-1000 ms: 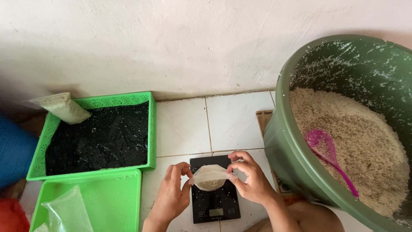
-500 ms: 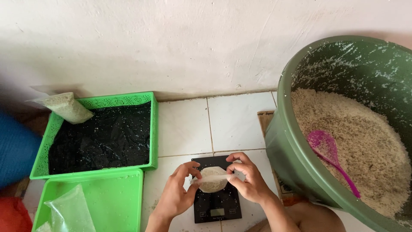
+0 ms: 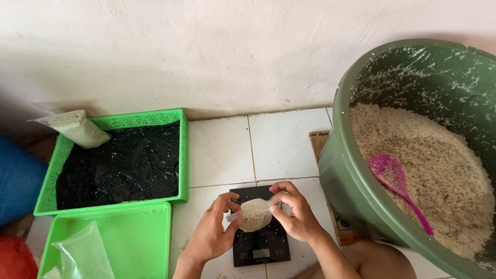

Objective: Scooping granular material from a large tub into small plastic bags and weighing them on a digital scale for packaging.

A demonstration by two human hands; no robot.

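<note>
I hold a small clear plastic bag of pale grain point(image 3: 254, 214) between both hands, just above the black digital scale point(image 3: 260, 232), so the bag's mouth stays up and nothing spills onto the platform below. My left hand point(image 3: 214, 232) pinches the bag's left edge, thumb and fingers closed on the plastic; my right hand point(image 3: 297, 214) pinches the right edge near the top, grip likewise clamped on the film (I cannot tell whether the bag's base touches the scale or hangs just clear of it).

The big green tub point(image 3: 361, 175) sits close on my right, within easy reach, heaped with the same pale grain, and a pink plastic scoop point(image 3: 395, 181) lies on the heap with its handle pointing toward me. To my left stand two green plastic trays: the far tray point(image 3: 111, 124) is lined with black plastic sheet and has one filled bag point(image 3: 77, 128) leaning on its corner, while the near tray point(image 3: 139, 237) holds loose empty clear bags point(image 3: 82, 253).

Everything rests on a white tiled floor point(image 3: 222, 150) against a plain, scuffed white wall point(image 3: 206, 51).
</note>
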